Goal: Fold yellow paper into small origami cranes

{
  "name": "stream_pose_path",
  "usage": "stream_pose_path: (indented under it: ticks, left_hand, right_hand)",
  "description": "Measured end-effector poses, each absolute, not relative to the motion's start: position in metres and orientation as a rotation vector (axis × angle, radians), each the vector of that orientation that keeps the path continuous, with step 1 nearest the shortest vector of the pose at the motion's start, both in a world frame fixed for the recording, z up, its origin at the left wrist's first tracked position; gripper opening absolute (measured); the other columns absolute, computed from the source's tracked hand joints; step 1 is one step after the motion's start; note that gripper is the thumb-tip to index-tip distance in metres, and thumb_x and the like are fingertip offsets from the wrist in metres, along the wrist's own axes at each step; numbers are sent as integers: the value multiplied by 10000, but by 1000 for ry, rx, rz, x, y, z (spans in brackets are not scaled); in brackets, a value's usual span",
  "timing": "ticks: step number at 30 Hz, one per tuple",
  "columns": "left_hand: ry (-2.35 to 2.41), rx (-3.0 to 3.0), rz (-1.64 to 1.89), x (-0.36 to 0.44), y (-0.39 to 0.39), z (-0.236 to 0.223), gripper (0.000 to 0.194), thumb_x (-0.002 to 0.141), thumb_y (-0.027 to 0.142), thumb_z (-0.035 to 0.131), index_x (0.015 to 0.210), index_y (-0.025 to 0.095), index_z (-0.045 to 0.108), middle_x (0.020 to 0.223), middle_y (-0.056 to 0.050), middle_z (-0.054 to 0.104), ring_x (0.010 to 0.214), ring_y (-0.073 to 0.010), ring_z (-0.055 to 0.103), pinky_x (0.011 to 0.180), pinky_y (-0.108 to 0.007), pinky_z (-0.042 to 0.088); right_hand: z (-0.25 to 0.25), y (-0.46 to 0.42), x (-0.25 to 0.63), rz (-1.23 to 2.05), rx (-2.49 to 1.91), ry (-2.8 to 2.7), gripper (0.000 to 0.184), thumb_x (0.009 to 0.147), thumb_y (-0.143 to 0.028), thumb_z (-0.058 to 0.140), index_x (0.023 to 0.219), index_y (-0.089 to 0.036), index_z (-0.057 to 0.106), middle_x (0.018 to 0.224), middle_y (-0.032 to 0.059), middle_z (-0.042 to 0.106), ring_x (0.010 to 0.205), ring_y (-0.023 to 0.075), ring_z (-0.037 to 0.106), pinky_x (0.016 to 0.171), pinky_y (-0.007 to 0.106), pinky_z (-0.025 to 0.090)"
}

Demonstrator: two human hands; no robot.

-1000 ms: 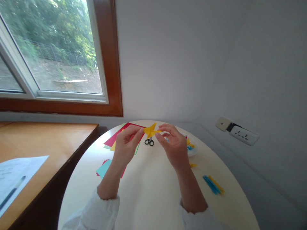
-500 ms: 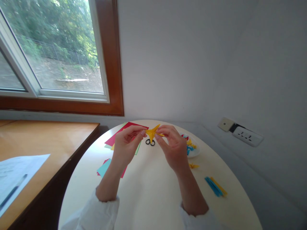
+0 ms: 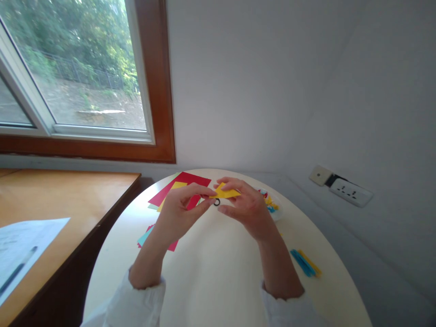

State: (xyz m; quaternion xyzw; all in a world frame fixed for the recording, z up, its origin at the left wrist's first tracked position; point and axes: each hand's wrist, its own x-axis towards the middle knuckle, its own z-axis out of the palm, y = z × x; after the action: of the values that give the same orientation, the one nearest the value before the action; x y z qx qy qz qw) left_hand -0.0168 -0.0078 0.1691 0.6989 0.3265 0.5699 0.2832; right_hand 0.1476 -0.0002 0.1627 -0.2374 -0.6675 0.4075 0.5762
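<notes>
Both my hands are raised above the round white table [image 3: 218, 281] and pinch one small folded yellow paper piece [image 3: 227, 193]. My left hand [image 3: 180, 213] grips its left end between thumb and fingers. My right hand [image 3: 247, 206] closes its fingers over the right part. Black scissors [image 3: 217, 202] lie on the table just behind my fingers, mostly hidden. Red, yellow and green paper sheets [image 3: 177, 188] lie beyond my left hand.
A white plate [image 3: 274, 210] with coloured paper scraps sits right of my right hand. Blue and yellow strips [image 3: 305, 263] lie near the table's right edge, teal and red sheets [image 3: 148, 236] at the left. A wooden desk [image 3: 51, 204] with paper and pen stands left. Wall sockets [image 3: 350, 193] are at the right.
The yellow piece went from a spread star-like shape to a flatter folded shape between my fingers. My hands drew closer together and a little nearer to me.
</notes>
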Motion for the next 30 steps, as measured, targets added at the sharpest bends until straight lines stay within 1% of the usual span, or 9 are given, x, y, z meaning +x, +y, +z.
stream_pose_path:
  ticks: [3,6,10,13,18,25,30]
  left_hand:
    - [838,1934,1474,-18,-8,170,74,707,209,665,765,213,711,735,-30,689,697,-168,611,655,-282,494]
    - [802,1973,1438,-20,-8,169,66,705,211,670,756,212,712,716,-34,686,675,-172,606,636,-292,489]
    - [730,1998,1400,-22,-7,170,63,717,199,659,755,204,710,724,-42,690,691,-175,611,652,-299,487]
    - [666,2012,1376,-22,-7,170,75,730,178,644,764,203,705,739,-43,691,706,-171,611,661,-296,483]
    - [660,2018,1377,-22,-7,169,89,733,161,637,780,202,700,746,-43,689,709,-169,610,674,-302,483]
    - [710,1970,1393,-21,-9,170,55,729,195,644,749,193,695,707,-45,676,676,-168,603,648,-299,494]
    - [743,1878,1449,-17,-8,171,21,713,192,658,704,190,677,687,-31,668,665,-155,597,616,-268,490]
  right_hand:
    - [167,-3,154,921,-551,-1643,137,670,-186,710,771,-254,648,994,19,620,988,180,579,853,343,497]
    - [170,-6,157,912,-559,-1666,83,676,-202,705,723,-248,654,907,21,641,949,185,587,848,360,492]
    - [169,-7,159,933,-504,-1716,114,677,-193,709,759,-246,649,932,22,651,953,177,590,875,360,474]
    - [167,-6,159,952,-472,-1742,148,676,-174,711,787,-248,647,933,20,651,934,167,597,863,341,478]
    - [169,-8,159,909,-501,-1728,84,709,-209,683,777,-246,650,882,26,656,879,170,602,817,341,499]
    - [170,-9,155,807,-501,-1708,20,731,-250,665,747,-243,654,816,23,661,823,165,614,762,320,515]
    - [169,-8,151,694,-543,-1644,37,749,-254,646,719,-233,640,780,20,672,765,154,630,710,293,523]
